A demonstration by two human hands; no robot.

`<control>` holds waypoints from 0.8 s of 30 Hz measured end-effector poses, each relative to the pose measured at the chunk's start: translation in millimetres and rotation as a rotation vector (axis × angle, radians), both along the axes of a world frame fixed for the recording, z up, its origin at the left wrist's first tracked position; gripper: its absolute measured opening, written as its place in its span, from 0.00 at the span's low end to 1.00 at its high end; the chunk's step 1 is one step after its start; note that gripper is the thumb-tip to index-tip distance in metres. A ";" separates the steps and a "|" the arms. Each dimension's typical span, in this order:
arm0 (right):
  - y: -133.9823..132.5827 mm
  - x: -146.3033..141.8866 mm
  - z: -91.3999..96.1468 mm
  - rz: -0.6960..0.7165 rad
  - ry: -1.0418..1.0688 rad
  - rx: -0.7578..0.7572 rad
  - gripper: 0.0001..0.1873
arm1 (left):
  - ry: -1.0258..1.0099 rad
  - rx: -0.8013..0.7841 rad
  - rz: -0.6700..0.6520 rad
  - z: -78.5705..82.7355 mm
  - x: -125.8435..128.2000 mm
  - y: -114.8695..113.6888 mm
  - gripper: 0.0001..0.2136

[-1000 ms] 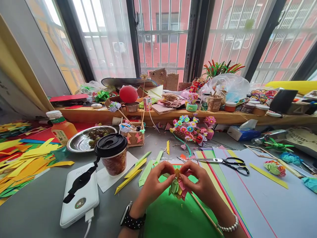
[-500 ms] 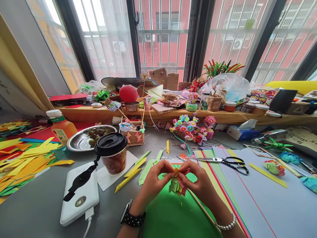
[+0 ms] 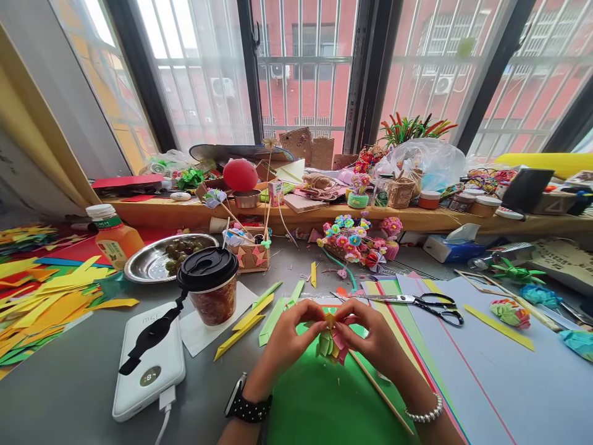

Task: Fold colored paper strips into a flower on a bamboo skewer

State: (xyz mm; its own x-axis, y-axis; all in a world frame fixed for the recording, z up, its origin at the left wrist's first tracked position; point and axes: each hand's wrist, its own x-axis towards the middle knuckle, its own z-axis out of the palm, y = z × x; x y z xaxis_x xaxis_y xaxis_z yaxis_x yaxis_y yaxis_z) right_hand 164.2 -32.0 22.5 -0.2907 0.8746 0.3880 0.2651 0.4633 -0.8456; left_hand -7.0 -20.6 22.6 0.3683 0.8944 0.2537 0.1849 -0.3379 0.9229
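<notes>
Near six o'clock, a little toward five, the left hand (image 3: 287, 337) and the right hand (image 3: 370, 334) pinch with fingertips the yellow top of a folded paper piece (image 3: 327, 347), above the green mat (image 3: 319, 402). At eight o'clock, the white power bank (image 3: 169, 352) carries upside-down marking, seemingly "35W". At nine o'clock, the orange bottle (image 3: 133, 242) has print too small for reading. Compared with one second ago, the paper piece hangs slightly higher and shows less pink.

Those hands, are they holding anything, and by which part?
The left hand and right hand pinch a folded-paper piece by its yellow top.
</notes>
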 end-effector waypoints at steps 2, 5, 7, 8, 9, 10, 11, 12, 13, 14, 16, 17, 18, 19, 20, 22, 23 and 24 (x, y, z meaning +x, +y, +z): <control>0.3 -0.7 -0.7 0.000 0.007 -0.003 0.02 | 0.009 0.017 0.007 0.0 -0.6 0.3 0.05; 0.0 -2.2 -1.4 -0.023 -0.003 0.014 0.02 | 0.041 0.049 0.029 -0.9 -0.2 0.9 0.05; -0.3 -3.3 -2.0 -0.054 -0.022 0.035 0.02 | 0.066 0.067 0.053 -2.4 0.6 1.3 0.05; -0.3 -3.8 -2.4 -0.071 -0.034 0.046 0.02 | 0.077 0.076 0.063 -3.4 0.9 1.5 0.05; -0.2 -4.3 -3.0 -0.087 -0.045 0.058 0.02 | 0.088 0.086 0.073 -4.5 1.1 1.7 0.05; 0.1 -4.7 -3.6 -0.098 -0.054 0.069 0.02 | 0.099 0.099 0.081 -5.5 1.2 1.8 0.05; 0.4 -5.2 -4.2 -0.104 -0.062 0.078 0.02 | 0.109 0.113 0.088 -6.4 1.2 1.9 0.05; 0.7 -5.6 -4.8 -0.108 -0.066 0.086 0.02 | 0.118 0.126 0.093 -7.0 1.1 1.9 0.05; 0.9 -6.0 -5.2 -0.111 -0.069 0.093 0.02 | 0.124 0.137 0.095 -7.2 0.9 1.8 0.05; 1.0 -6.3 -5.4 -0.110 -0.071 0.095 0.02 | 0.124 0.143 0.092 -7.0 0.8 1.6 0.05; 0.4 -6.8 -5.2 -0.104 -0.074 0.091 0.01 | 0.114 0.139 0.079 -5.6 0.8 1.0 0.05; -0.2 -6.8 -4.7 -0.099 -0.073 0.086 0.01 | 0.106 0.133 0.072 -4.7 0.9 0.6 0.06; -1.0 -6.7 -4.1 -0.091 -0.073 0.081 0.01 | 0.099 0.126 0.066 -3.7 1.1 0.1 0.06; -2.0 -6.4 -3.4 -0.083 -0.075 0.077 0.01 | 0.094 0.123 0.064 -2.7 1.3 -0.4 0.07; -3.0 -6.1 -2.6 -0.077 -0.077 0.074 0.01 | 0.092 0.122 0.065 -1.9 1.6 -0.9 0.07; -4.7 -5.3 -1.1 -0.069 -0.080 0.075 0.01 | 0.094 0.131 0.064 -0.7 2.0 -2.0 0.07; -5.3 -4.9 -0.5 -0.067 -0.080 0.079 0.01 | 0.095 0.140 0.066 -0.2 2.2 -2.5 0.07; -5.6 -4.6 0.0 -0.065 -0.079 0.083 0.01 | 0.095 0.150 0.069 0.1 2.2 -2.8 0.07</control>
